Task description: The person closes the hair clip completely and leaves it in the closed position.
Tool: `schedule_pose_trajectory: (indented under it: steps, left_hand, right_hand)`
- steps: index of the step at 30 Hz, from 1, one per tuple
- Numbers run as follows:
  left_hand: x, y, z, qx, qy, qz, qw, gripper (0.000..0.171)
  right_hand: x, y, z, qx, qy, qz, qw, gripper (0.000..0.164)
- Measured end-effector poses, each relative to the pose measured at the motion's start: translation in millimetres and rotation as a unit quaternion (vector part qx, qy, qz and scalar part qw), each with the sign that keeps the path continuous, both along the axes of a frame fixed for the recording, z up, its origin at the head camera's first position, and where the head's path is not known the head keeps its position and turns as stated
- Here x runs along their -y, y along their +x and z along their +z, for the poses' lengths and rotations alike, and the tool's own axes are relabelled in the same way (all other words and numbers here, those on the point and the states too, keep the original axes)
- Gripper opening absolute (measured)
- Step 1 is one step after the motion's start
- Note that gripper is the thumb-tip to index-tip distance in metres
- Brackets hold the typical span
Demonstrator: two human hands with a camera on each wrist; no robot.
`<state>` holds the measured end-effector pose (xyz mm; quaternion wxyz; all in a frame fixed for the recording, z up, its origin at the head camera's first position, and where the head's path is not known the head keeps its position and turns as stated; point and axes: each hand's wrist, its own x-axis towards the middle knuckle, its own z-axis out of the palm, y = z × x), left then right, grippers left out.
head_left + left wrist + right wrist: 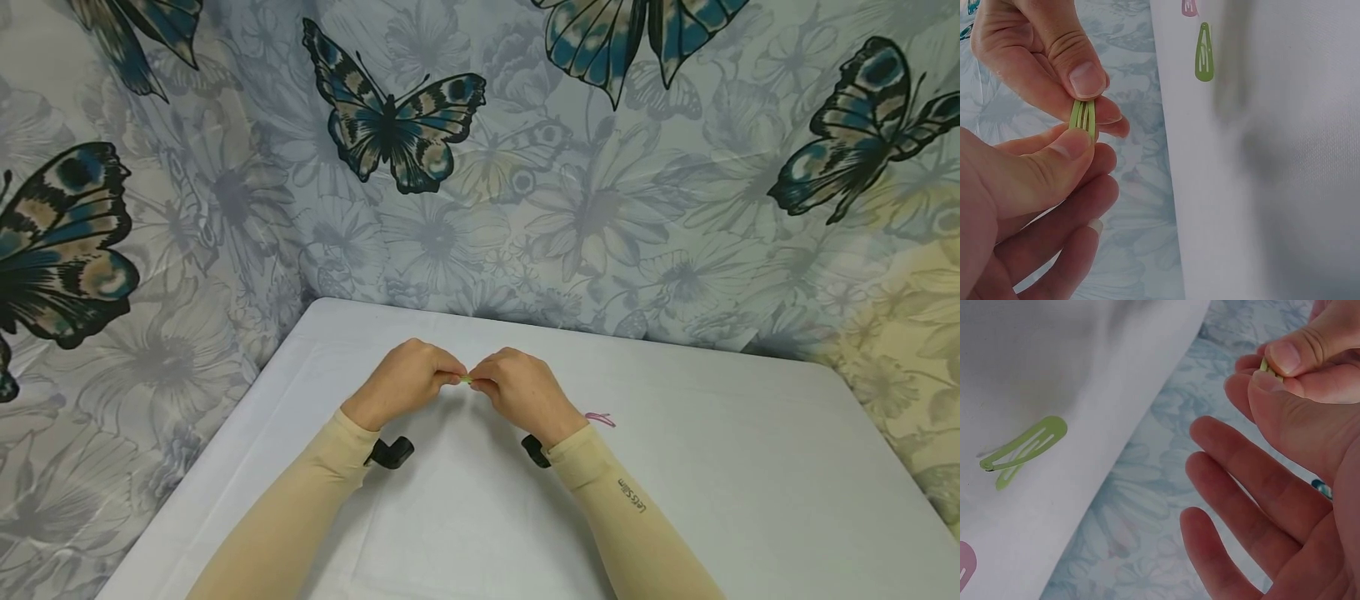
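A small green snap hair clip (pixel 1083 117) is held between both hands above the white table. My left hand (pixel 408 379) pinches one end of it between thumb and index finger. The other end is pinched by my right hand (pixel 521 392), whose thumb lies over the clip; its other fingers spread apart in the right wrist view. Most of the clip is covered by fingertips in the right wrist view. A second green hair clip (pixel 1025 449) lies on the table, its inner tongue sprung away from the frame.
A pink hair clip (pixel 600 418) lies on the white table (pixel 735 467) just right of my right wrist. Behind the table's far edge hangs a floral cloth (pixel 450 242) with large butterflies. Black wrist cameras (pixel 393 452) sit under both forearms.
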<state>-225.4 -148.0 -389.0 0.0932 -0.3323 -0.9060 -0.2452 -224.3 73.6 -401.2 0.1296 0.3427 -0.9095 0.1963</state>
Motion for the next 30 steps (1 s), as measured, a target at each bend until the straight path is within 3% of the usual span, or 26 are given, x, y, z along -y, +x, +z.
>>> schedule_pose_trajectory:
  steps: [30]
  left_hand:
    - [0.0,-1.5,-1.5,0.01,-0.006,0.003,0.9999,0.013]
  right_hand:
    - [0.3,-1.2,-2.1,0.0,0.005,0.009,1.0,0.008]
